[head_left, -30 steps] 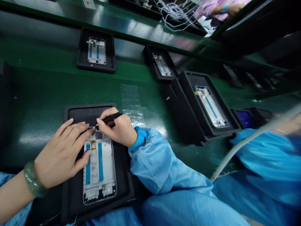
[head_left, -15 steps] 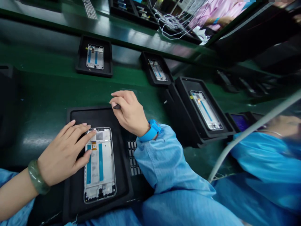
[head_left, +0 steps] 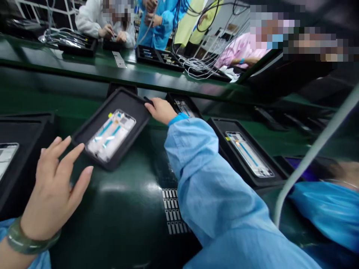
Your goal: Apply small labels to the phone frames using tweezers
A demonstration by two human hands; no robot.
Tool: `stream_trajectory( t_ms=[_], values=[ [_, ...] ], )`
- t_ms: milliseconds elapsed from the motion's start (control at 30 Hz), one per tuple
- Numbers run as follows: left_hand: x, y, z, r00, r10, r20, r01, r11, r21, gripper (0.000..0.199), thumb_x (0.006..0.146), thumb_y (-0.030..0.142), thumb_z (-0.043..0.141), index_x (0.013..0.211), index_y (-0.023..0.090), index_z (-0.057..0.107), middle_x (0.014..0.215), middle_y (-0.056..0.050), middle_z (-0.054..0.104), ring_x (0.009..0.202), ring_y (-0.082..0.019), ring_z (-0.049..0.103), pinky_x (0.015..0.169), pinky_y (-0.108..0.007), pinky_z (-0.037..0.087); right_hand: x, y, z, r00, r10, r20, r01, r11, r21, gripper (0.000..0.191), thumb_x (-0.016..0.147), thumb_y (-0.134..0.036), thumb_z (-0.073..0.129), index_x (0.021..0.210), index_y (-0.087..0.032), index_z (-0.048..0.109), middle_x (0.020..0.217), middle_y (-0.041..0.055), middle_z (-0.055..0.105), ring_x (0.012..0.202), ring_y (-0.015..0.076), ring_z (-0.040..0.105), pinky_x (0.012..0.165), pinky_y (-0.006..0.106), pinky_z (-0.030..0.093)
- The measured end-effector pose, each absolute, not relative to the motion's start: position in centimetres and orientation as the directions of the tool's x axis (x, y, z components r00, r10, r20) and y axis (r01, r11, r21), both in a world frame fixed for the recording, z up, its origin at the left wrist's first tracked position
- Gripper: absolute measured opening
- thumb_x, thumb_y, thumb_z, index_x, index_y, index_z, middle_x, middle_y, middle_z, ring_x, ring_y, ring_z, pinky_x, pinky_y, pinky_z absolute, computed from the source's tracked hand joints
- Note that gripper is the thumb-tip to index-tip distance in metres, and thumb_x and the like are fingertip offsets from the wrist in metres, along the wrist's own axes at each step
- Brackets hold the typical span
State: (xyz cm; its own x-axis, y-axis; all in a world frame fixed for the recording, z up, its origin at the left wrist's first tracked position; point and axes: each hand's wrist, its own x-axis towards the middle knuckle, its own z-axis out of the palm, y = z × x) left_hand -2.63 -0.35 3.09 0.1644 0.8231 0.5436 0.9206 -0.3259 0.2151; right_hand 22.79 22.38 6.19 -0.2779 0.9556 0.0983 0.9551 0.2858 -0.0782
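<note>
A black tray (head_left: 123, 100) is tilted above the green bench, its far right corner gripped by my right hand (head_left: 162, 110). A thin dark tool pokes out by those fingers, its kind unclear. Inside the tray lies a silver phone frame (head_left: 113, 134) with blue strips and a yellow tab. My left hand (head_left: 56, 183) is open, fingers spread, close to the tray's near left corner; whether a fingertip touches it I cannot tell. Below my right sleeve, a sheet of small pale pieces (head_left: 171, 209) lies on the bench.
At the left edge stands another black tray (head_left: 28, 129) with a phone frame (head_left: 7, 157). More trays (head_left: 221, 125) with frames line the right side. A pale curved tube (head_left: 305, 153) crosses there, beside a co-worker's blue sleeve (head_left: 325, 209). Cables (head_left: 199, 67) lie on the far ledge.
The tray in front of me has gone from there; one with a phone frame now shows at left. My right hand has reached forward onto another tray. My left hand has come off the phone frame.
</note>
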Motion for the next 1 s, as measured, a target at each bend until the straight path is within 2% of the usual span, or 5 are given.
stream_trajectory(
  t_ms=[133,333,500,733,1000],
  values=[
    [-4.0,0.5,2.3,0.098,0.827,0.553,0.952,-0.241,0.191,0.052,0.087,0.031,0.051,0.136,0.021,0.035,0.139,-0.017,0.04,0.133,-0.038,0.033,0.106,-0.066,0.027,16.4,26.5,6.1,-0.158,0.984,0.086,0.98,0.166,-0.105,0.044,0.097,-0.024,0.023,0.116,0.001,0.054,0.117,0.0255,0.06,0.108,0.0306,0.059,0.089,0.038,0.045],
    [-4.8,0.8,0.1,0.136,0.862,0.488,0.969,-0.218,0.116,0.051,0.088,0.033,0.048,0.134,0.017,0.036,0.131,-0.021,0.047,0.131,-0.038,0.036,0.101,-0.067,0.03,7.9,27.3,5.3,-0.33,0.944,-0.01,0.94,0.328,-0.089,0.04,0.096,-0.032,0.035,0.119,-0.007,0.057,0.115,0.0178,0.065,0.103,0.0232,0.064,0.081,0.029,0.05],
    [-4.5,0.4,-0.3,0.176,0.868,0.464,0.965,-0.245,0.093,0.049,0.088,0.033,0.047,0.133,0.018,0.036,0.129,-0.02,0.049,0.131,-0.037,0.037,0.101,-0.066,0.031,11.4,25.5,4.5,-0.459,0.881,-0.115,0.883,0.467,0.052,0.029,0.086,-0.025,0.056,0.109,-0.009,0.063,0.11,0.0207,0.065,0.098,0.0296,0.065,0.079,0.037,0.051],
    [-3.8,0.2,-1.2,0.173,0.903,0.394,0.965,-0.236,0.115,0.045,0.09,0.036,0.039,0.128,0.012,0.044,0.129,-0.021,0.05,0.13,-0.036,0.038,0.104,-0.063,0.029,17.9,21.4,4.9,-0.539,0.829,-0.148,0.805,0.559,0.2,0.029,0.092,-0.022,0.048,0.117,-0.011,0.055,0.117,0.0191,0.059,0.101,0.0284,0.064,0.077,0.036,0.049],
    [-4.7,0.6,-2.6,0.172,0.916,0.361,0.944,-0.258,0.204,0.055,0.091,0.051,0.03,0.13,0.014,0.042,0.133,-0.018,0.047,0.132,-0.033,0.036,0.108,-0.057,0.028,22.7,7.1,7.2,-0.756,0.598,-0.267,0.603,0.794,0.072,0.019,0.09,-0.029,0.052,0.103,-0.018,0.06,0.103,0.0057,0.064,0.081,0.0204,0.066,0.054,0.028,0.042]
  ],
)
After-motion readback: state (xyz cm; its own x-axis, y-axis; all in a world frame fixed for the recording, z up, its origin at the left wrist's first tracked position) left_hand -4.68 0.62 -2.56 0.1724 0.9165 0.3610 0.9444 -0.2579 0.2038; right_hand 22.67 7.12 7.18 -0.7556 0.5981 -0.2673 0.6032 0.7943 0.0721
